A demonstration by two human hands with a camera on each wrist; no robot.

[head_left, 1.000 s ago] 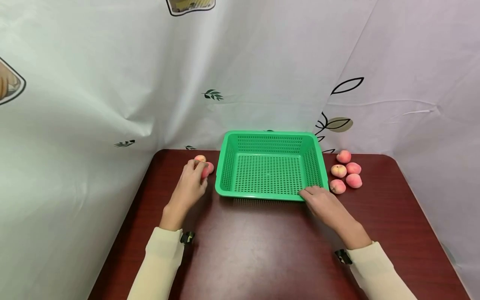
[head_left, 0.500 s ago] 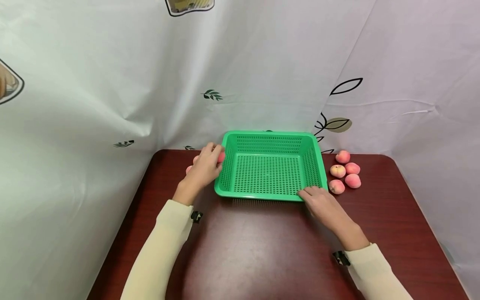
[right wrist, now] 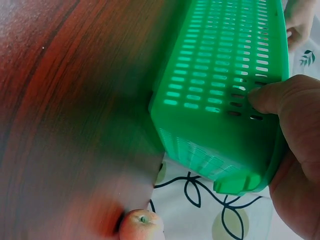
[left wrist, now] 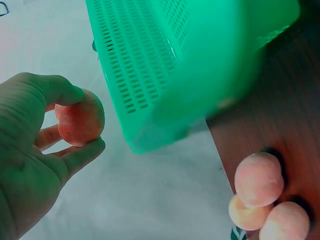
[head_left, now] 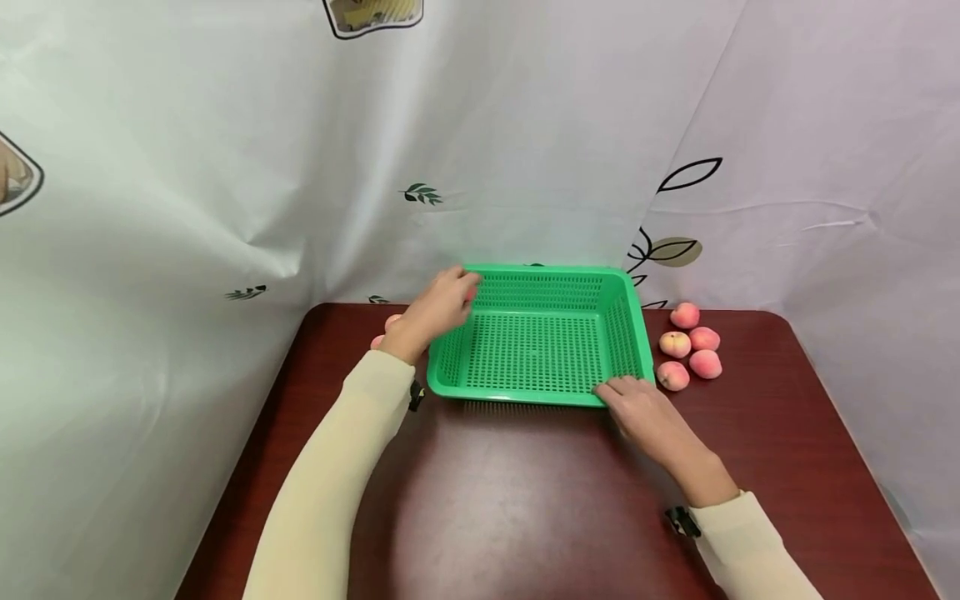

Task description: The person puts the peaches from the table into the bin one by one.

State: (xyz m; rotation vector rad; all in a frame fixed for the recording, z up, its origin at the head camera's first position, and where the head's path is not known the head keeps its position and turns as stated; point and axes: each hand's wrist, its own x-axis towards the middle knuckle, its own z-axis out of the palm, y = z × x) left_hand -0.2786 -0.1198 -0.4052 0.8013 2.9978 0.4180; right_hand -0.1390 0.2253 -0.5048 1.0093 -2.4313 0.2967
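A green plastic basket [head_left: 517,397] with slotted walls stands at the back of the table. My left hand [head_left: 442,304] is over its back left corner. In the left wrist view, thumb and fingers of that hand pinch a reddish peach [left wrist: 81,119] just outside the blurred basket wall. My right hand [head_left: 641,414] grips the front rim near the right corner. Its thumb [right wrist: 270,97] presses on the outer slotted wall in the right wrist view. Left of the basket, a group of three peaches [left wrist: 259,179] lies on the table, partly hidden by my left arm in the head view.
Several more peaches [head_left: 689,343] lie right of the basket on the dark red wooden table [head_left: 517,500]. A white patterned sheet [head_left: 540,150] hangs close behind the table and along both sides.
My left hand has picked up a peach from the left group and carried it right and away to the basket's back left corner. My right hand has stayed on the rim.
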